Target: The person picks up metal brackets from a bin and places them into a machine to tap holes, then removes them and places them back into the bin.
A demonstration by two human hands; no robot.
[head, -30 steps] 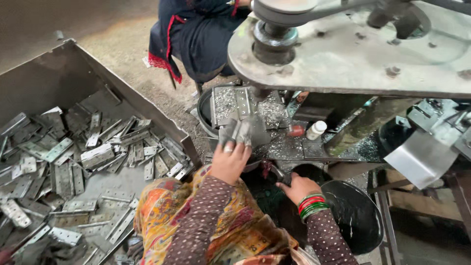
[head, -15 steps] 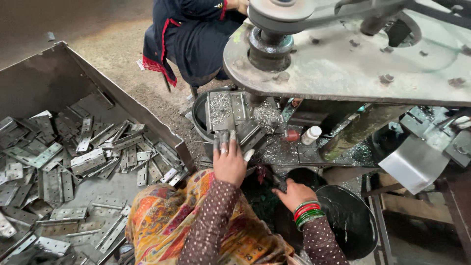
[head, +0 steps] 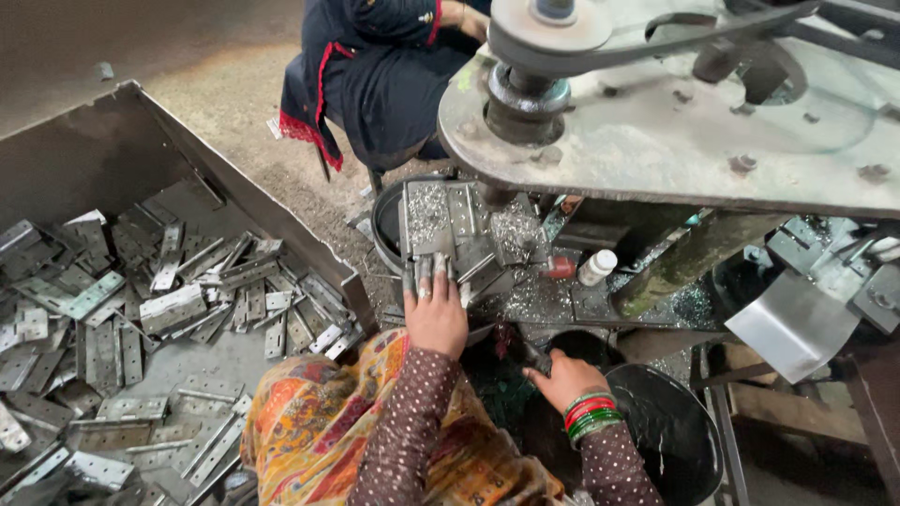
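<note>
Head view: we're seeing the left hand [head: 436,319] pressing flat, fingers [head: 424,277] together, on a metal hinge plate [head: 433,245] whose long axis is running straight away from us. The right hand [head: 565,379] is hanging lower, fingers curled, grip unclear, beside the black tub [head: 670,433].

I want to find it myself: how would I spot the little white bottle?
Start at the big grey machine plate with the round wheel on top. Look under its front edge, at the work surface strewn with shiny shavings, right of the person's left hand. The little bottle stands there beside a small red thing; it is the only white, capped item among grey metal pieces.
</note>
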